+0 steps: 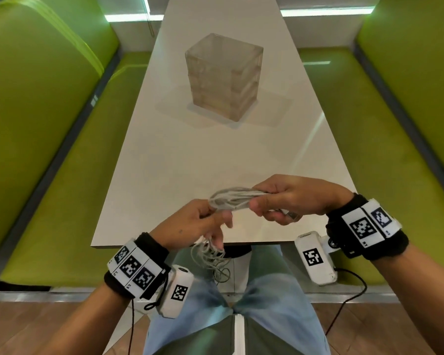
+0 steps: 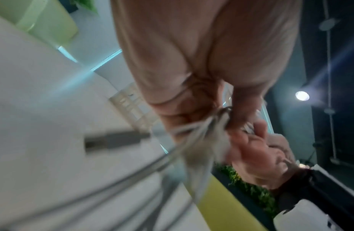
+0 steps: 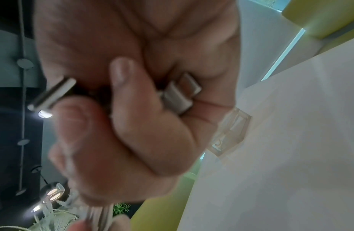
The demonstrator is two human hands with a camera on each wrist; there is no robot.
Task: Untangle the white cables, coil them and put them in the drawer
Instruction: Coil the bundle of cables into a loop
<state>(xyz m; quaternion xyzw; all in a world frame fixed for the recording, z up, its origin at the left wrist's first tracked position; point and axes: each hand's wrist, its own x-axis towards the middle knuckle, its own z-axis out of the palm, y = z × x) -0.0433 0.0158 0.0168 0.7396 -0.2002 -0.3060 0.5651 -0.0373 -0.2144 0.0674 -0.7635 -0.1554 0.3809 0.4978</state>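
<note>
A bundle of white cables (image 1: 232, 199) stretches between both hands just above the near edge of the white table (image 1: 190, 160). My right hand (image 1: 287, 198) grips the gathered loops, its fingers curled round them; metal plugs (image 3: 180, 96) poke out of that fist in the right wrist view. My left hand (image 1: 203, 221) pinches the other end of the bundle, and loose tangled strands (image 1: 213, 262) hang from it below the table edge. In the left wrist view the cables (image 2: 202, 129) run blurred from my left fingers toward the right hand (image 2: 257, 154). A clear plastic drawer unit (image 1: 224, 75) stands mid-table with its drawers shut.
Green upholstered benches (image 1: 44, 149) flank the table on both sides. My legs in light jeans (image 1: 267, 303) are below the table edge, over a wooden floor. Black wires trail from both wrist cameras.
</note>
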